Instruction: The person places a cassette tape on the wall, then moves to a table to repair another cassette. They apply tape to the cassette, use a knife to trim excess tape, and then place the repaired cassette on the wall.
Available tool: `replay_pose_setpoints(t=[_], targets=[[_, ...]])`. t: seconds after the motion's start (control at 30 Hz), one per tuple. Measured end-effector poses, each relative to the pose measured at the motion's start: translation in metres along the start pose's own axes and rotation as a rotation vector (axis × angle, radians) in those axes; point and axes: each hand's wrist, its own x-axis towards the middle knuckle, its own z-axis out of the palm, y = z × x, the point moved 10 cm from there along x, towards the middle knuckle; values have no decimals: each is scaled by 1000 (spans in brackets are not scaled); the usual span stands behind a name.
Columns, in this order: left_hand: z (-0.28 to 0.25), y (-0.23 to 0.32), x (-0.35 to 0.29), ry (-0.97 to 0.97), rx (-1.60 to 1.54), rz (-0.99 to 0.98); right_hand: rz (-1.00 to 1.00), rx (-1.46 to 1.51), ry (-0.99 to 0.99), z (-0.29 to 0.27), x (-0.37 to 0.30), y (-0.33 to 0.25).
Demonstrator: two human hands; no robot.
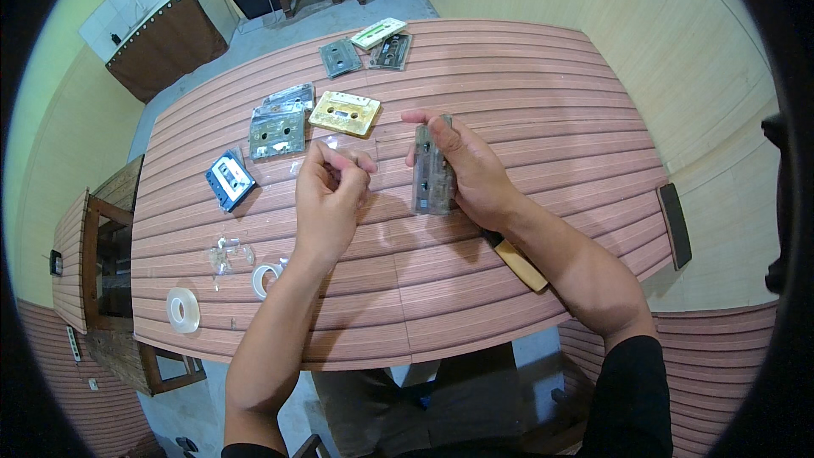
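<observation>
My right hand [475, 165] grips a see-through grey cassette tape [433, 171], held on end above the table. The thumb lies over its upper edge. To the left of it my left hand [329, 195] is closed, thumb and fingertips pressed together; whatever they pinch is too small to make out. Close beyond the left hand lie a yellowish cassette [345, 113] and a greyish clear cassette [277, 131], which partly covers another one [291, 97]. A blue cassette with a white label [231, 180] rests farther left.
Several cassettes [341, 58] lie at the table's far edge. Two rolls of clear tape [183, 310] [262, 282] and crumpled clear scraps [223, 256] are at the near left. A yellow-handled tool [521, 265] lies partly under my right forearm. A dark phone [674, 226] is at the right edge.
</observation>
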Motion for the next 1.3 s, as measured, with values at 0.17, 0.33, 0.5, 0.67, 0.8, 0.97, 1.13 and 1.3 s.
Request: replay_pose_setpoints(t=[0.17,0.33,0.5,0.67,0.8,0.97,1.13,1.3], targets=[[22,15,-6,-115,262,185,72,68,125,-7,-2,7],[20,20,-9,-157,372,230,42,127,265,-16,-2,3],[14,20,-7,-139,193,188,41,202,274,-21,-1,2],[28,34,-15,-138,482,353,34,210,308,-26,-1,4],[37,39,-20,-171,569,410,19,207,314,-27,0,2],[38,35,-18,-150,540,390,-8,201,317,-29,0,-2],[41,36,-20,-195,555,421,0,159,309,-29,1,2],[38,27,-17,-218,425,333,49,16,153,-17,5,4]])
